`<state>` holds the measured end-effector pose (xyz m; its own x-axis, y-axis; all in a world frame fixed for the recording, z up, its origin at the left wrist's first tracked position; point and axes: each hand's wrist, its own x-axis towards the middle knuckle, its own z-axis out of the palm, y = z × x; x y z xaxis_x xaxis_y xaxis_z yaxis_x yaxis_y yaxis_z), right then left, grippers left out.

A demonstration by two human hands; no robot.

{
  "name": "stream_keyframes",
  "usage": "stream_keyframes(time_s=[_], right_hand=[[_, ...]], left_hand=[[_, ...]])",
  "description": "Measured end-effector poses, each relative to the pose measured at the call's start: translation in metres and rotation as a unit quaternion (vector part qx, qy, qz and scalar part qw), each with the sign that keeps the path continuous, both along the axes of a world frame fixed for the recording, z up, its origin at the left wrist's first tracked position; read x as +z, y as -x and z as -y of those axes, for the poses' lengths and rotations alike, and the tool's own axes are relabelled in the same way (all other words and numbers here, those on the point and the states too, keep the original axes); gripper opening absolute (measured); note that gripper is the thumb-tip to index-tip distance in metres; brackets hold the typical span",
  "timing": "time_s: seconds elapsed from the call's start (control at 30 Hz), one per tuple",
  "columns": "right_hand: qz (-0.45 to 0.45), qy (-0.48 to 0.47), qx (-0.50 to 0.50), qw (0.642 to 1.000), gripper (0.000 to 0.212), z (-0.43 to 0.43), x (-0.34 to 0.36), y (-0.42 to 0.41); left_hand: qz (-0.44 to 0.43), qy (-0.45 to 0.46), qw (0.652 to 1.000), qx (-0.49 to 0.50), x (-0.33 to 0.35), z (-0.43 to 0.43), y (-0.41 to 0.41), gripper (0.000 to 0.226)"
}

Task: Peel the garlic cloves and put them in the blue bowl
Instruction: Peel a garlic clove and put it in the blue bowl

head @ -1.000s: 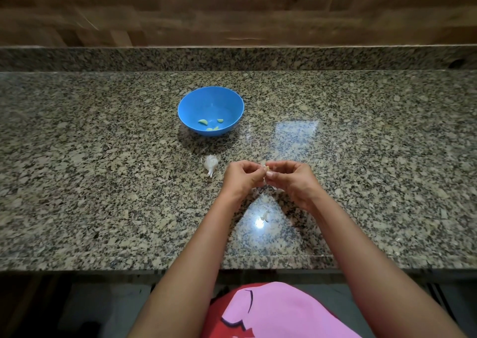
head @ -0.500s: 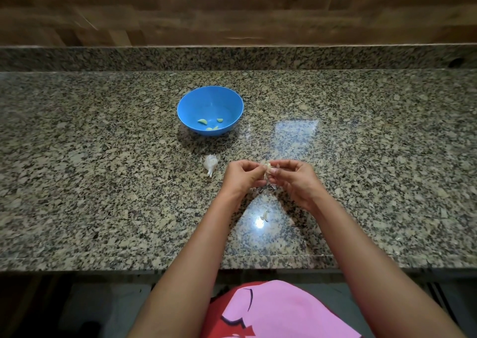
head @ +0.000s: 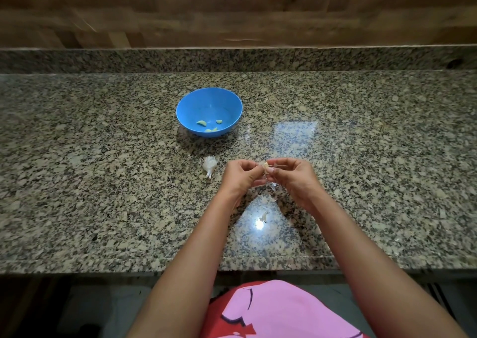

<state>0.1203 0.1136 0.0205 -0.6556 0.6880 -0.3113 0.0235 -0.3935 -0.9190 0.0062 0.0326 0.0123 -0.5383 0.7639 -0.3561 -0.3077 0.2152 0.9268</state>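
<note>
Over a speckled grey-and-tan polished granite countertop (head: 103, 182), a person's left hand (head: 238, 179) and right hand (head: 291, 179) pinch a small, pale, partly skinned garlic clove (head: 265, 166) between curled fingertips, papery skin hanging below it. The round blue plastic bowl (head: 209, 100) sits farther back and to the left, well apart from the hands, holding four or so peeled yellowish cloves (head: 201, 122). A white garlic bulb remnant (head: 209, 165) lies between bowl and hands. The risks — the slick clove could squirt from the pinch and skid across the glossy stone, or off its front edge; loose skin flakes (head: 263, 217) already on the counter could cling and ride into the bowl. Behind runs a low granite upstand under a brown wood-plank wall (head: 232, 15), with ceiling lights mirrored in the counter.
</note>
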Motion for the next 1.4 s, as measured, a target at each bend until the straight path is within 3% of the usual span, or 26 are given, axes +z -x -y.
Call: stream_keyframes(time_s=[0.47, 0.53, 0.63, 0.77, 0.87, 1.03, 1.4], right_hand=[[0.025, -0.010, 0.003, 1.000, 0.015, -0.0010, -0.0019, 0.0018], [0.023, 0.004, -0.006, 1.000, 0.014, -0.0017, -0.0027, 0.0021], [0.035, 0.003, -0.004, 0.999, 0.016, -0.0040, -0.0039, 0.0008], [0.051, -0.002, 0.006, 0.999, 0.019, -0.0054, -0.0044, 0.0007], [0.056, -0.010, 0.007, 0.998, 0.018, -0.0059, -0.0052, 0.0012], [0.087, -0.046, 0.022, 0.995, 0.019, -0.0080, -0.0064, 0.0009], [0.096, -0.111, 0.027, 0.989, 0.012, -0.0061, -0.0031, 0.0012]], left_hand=[[0.011, 0.016, 1.000, 0.021, -0.0014, 0.0002, -0.0008, 0.006], [-0.092, 0.072, 0.993, 0.025, -0.0047, 0.0010, 0.0013, 0.014], [-0.291, 0.160, 0.943, -0.020, -0.0078, 0.0044, 0.0024, 0.022], [-0.348, 0.178, 0.920, -0.022, -0.0064, 0.0046, -0.0006, 0.019], [-0.319, 0.149, 0.935, -0.033, -0.0031, 0.0033, 0.0010, 0.016], [-0.156, 0.049, 0.986, -0.037, -0.0038, 0.0027, 0.0021, 0.007], [0.001, -0.005, 1.000, 0.007, -0.0054, -0.0024, 0.0051, 0.008]])
